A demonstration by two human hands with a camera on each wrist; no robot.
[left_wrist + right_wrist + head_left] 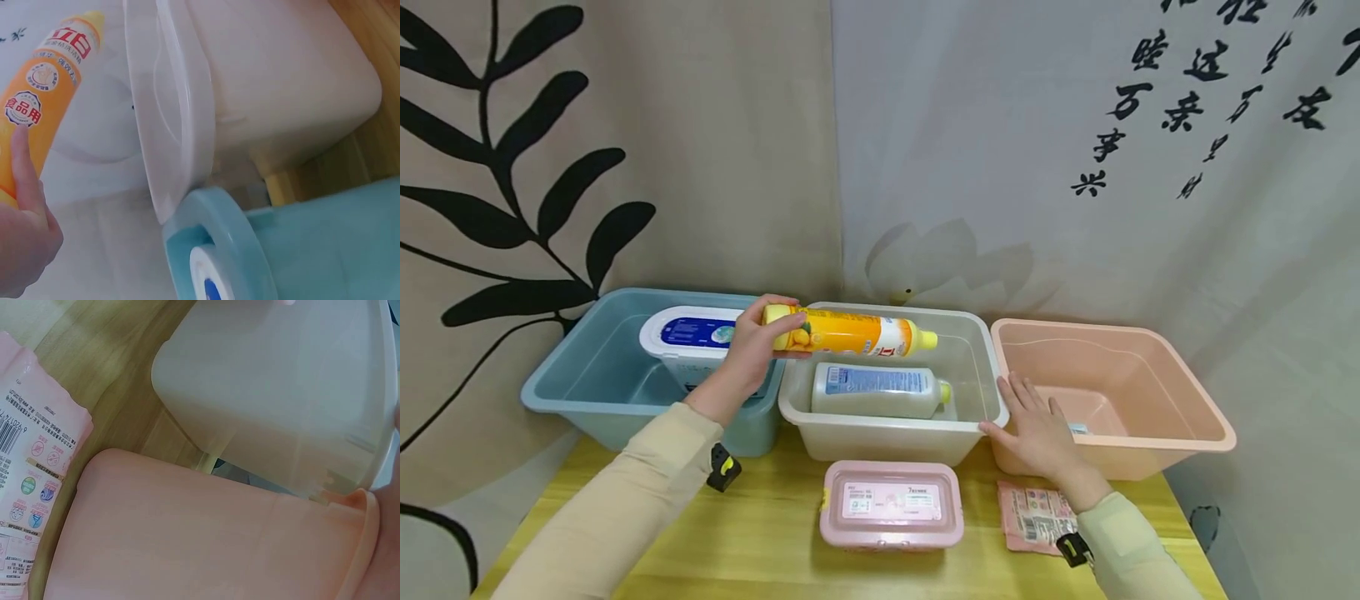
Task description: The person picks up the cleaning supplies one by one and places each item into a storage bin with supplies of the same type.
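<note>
My left hand grips an orange dish soap bottle by its base end, holding it on its side above the white bin. The bottle's yellow cap points right. Below it, a white bottle with a blue label and yellow-green cap lies in that bin. In the left wrist view, a finger lies along the orange bottle. My right hand, fingers spread, rests at the neighbouring rims of the white bin and the peach bin.
A blue bin at left holds a white tub with a blue label. In front, a pink lidded box and a pink printed packet lie on the wooden table. A small pale item sits in the peach bin. Curtains hang behind.
</note>
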